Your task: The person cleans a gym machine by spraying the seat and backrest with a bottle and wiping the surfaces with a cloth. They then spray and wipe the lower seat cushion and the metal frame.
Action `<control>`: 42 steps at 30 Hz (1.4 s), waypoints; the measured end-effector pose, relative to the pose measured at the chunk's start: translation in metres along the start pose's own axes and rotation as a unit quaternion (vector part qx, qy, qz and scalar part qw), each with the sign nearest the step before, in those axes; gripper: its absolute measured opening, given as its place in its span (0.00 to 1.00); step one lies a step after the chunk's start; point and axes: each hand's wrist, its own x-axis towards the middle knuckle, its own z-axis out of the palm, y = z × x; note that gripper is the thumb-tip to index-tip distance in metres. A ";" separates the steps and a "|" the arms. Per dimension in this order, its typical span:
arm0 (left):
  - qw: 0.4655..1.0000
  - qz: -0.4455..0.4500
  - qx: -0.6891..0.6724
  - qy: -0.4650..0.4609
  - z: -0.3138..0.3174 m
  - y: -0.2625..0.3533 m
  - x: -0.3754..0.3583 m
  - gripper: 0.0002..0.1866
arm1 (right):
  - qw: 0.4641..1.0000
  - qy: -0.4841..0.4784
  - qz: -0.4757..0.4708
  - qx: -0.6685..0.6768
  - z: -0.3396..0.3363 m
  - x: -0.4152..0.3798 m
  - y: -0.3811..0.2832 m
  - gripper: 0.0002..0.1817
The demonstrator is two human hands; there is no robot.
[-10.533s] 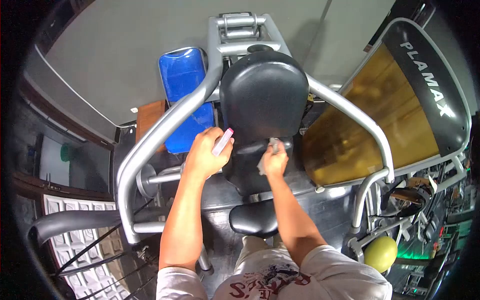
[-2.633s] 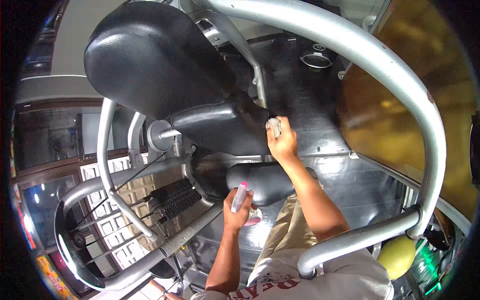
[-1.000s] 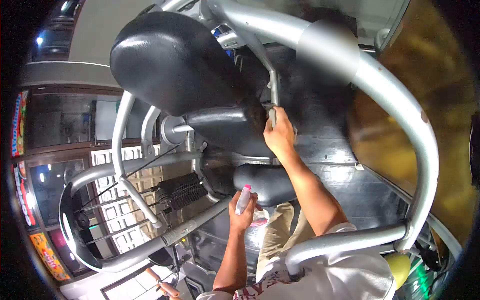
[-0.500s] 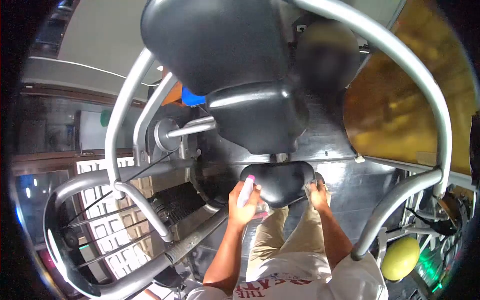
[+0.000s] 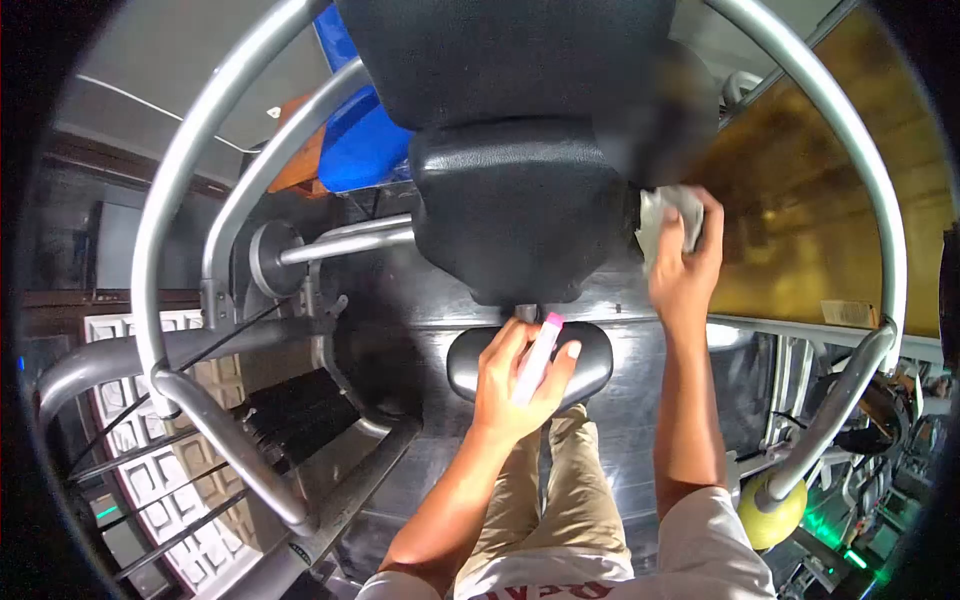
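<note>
My left hand (image 5: 515, 385) is wrapped round a spray bottle with a white head and pink tip (image 5: 538, 357); the bottle's body is hidden by the hand. It is held over the small black pad (image 5: 582, 362) low on the gym machine. Further forward and to the right, my right hand (image 5: 686, 255) grips a crumpled pale grey cloth (image 5: 655, 220). That cloth is close beside the right edge of the black padded seat (image 5: 520, 215). Behind the seat rises the machine's large black backrest (image 5: 510, 60).
Curved silver bars (image 5: 815, 90) arch round both sides of the machine. At the left are a white molded panel (image 5: 165, 500) and a blue object (image 5: 365, 150). A yellow-brown panel (image 5: 820, 220) stands at the right, with a yellow ball (image 5: 770, 515) below it.
My right hand has moved up and forward with the cloth, from the small pad to beside the seat. My left hand still holds the spray bottle. The view has shifted towards the machine.
</note>
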 end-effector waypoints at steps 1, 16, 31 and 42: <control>0.999 -0.041 -0.018 -0.006 0.001 -0.013 -0.010 0.09 | 0.998 0.009 -0.057 -0.036 0.012 0.011 0.003 0.15; 0.963 -0.266 -0.005 -0.027 -0.029 -0.152 -0.117 0.10 | 0.976 0.002 -0.154 -0.156 0.055 -0.007 0.061 0.21; 0.961 -0.264 -0.079 0.012 -0.035 -0.137 -0.124 0.08 | 0.969 0.003 -0.165 -0.185 0.053 0.008 0.045 0.21; 0.955 -0.267 -0.127 0.038 -0.046 -0.124 -0.117 0.08 | 0.977 -0.031 -0.136 -0.163 0.046 -0.032 0.105 0.21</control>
